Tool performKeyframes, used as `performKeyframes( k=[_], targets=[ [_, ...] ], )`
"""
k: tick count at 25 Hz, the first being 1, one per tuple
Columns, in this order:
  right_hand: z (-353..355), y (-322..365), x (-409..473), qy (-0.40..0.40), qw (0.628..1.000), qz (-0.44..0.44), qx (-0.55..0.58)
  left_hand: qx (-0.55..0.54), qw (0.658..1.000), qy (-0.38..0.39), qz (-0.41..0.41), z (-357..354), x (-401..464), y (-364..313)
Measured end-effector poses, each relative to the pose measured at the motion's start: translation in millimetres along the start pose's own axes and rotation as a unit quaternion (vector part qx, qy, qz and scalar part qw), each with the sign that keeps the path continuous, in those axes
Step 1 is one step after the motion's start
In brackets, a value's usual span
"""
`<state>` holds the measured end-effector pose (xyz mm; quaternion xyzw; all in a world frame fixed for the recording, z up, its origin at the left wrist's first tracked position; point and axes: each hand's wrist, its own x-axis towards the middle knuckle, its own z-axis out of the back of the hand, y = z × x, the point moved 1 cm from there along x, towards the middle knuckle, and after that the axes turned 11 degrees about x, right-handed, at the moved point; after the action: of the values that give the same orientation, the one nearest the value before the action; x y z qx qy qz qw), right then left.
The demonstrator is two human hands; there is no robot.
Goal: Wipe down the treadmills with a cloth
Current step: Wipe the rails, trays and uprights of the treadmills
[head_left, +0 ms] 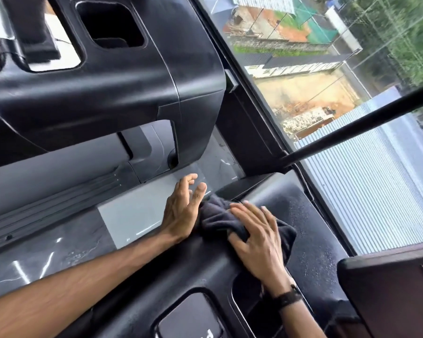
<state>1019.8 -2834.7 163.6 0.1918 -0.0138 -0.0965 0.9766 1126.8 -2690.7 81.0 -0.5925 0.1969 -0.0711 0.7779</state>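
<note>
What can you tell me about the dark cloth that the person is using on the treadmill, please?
The cloth is dark, nearly black, soft and thick like a small towel, bunched into folds rather than spread flat. It lies on the black, textured top of the treadmill console, near the window. The right hand presses on it from above, fingers spread and slightly curled into the folds. The left hand touches its left edge with fingers straight. One corner sticks out beyond the right hand.

A window (352, 93) overlooks rooftops (376, 191) and green trees (405, 40).
</note>
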Motion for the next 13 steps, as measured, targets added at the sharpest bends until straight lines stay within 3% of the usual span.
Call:
performKeyframes(
  k=[4,7,11,13],
  targets=[
    [22,-61,53,-0.076,0.978,-0.187,-0.043,0.044,0.998,0.021,-0.039,-14,-7,-8],
    [23,-85,104,-0.03,0.964,-0.24,-0.109,0.101,0.99,0.033,-0.093,-20,-13,-10],
    [2,-53,117,0.11,0.966,-0.145,-0.185,0.125,0.987,0.01,-0.104,-17,-12,-6],
    [-4,-27,85,0.114,0.982,-0.071,-0.131,0.122,0.988,0.004,-0.096,-18,-11,-7]
  ],
)
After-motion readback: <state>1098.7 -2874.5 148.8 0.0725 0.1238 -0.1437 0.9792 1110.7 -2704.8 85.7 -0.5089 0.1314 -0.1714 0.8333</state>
